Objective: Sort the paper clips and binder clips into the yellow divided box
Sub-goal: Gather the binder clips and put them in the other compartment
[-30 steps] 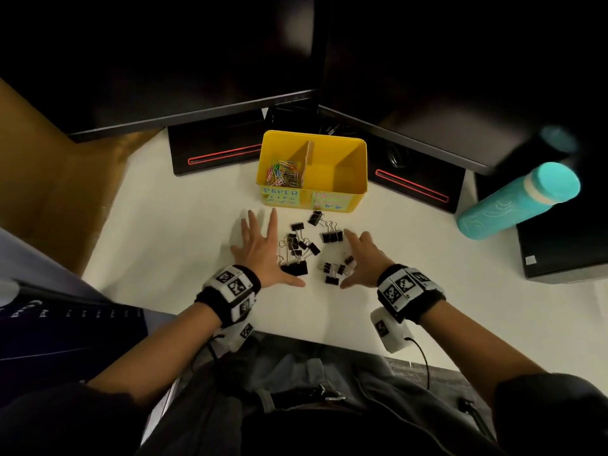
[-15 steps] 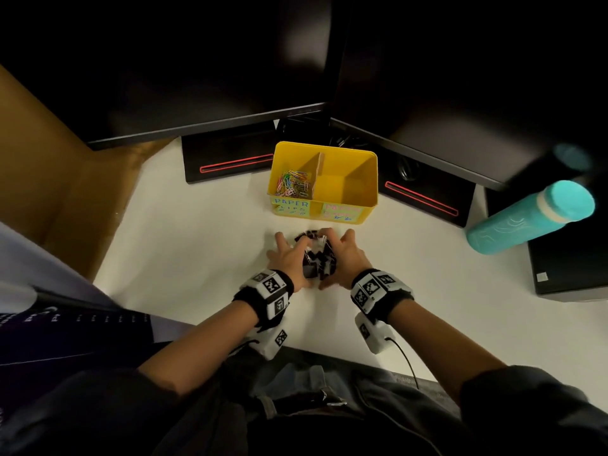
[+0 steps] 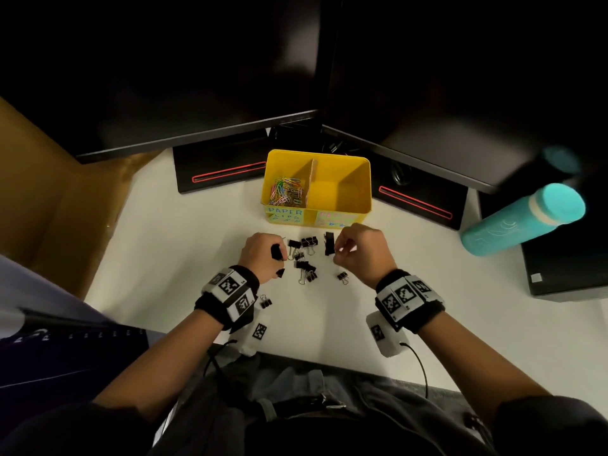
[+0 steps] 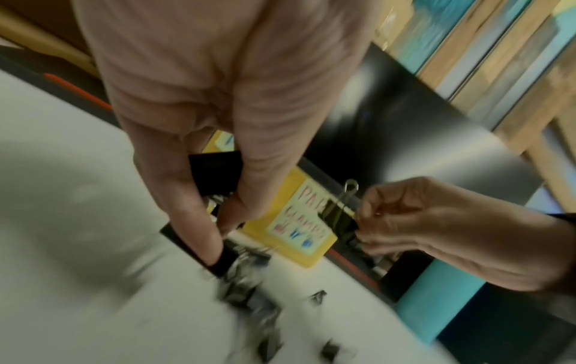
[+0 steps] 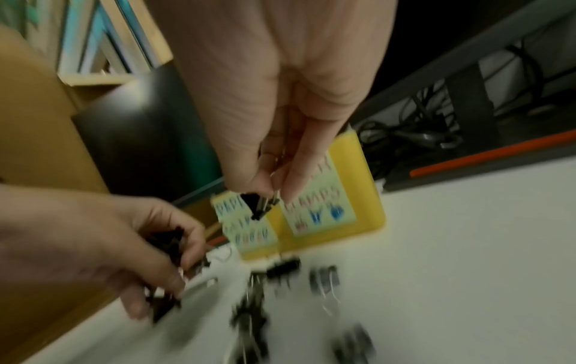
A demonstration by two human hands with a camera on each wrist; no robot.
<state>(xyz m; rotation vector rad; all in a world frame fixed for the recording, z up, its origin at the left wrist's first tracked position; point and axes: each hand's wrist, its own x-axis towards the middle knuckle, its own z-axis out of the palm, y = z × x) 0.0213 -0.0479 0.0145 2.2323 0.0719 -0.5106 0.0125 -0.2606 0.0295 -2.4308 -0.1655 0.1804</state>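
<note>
The yellow divided box (image 3: 364,189) stands at the back of the white desk; coloured paper clips (image 3: 287,191) fill its left compartment and the right one (image 3: 342,195) looks bare. My left hand (image 3: 274,255) is curled round several black binder clips (image 4: 215,172), just in front of the box. My right hand (image 3: 340,250) pinches binder clips (image 3: 329,243) beside it, seen as a black clip (image 5: 258,205) in the right wrist view. Several loose binder clips (image 3: 304,263) lie on the desk between and below the hands, one (image 3: 266,302) by my left wrist.
A teal bottle (image 3: 523,218) lies at the right, with a black box (image 3: 566,268) beside it. Two monitors overhang the back, their bases (image 3: 220,166) (image 3: 421,200) flanking the yellow box. A brown cardboard panel (image 3: 49,199) borders the left. The desk's front edge is at my lap.
The hands pressed together on the clip pile half a second ago. They have now drawn apart and risen a little, each holding clips, while several clips lie scattered between them.
</note>
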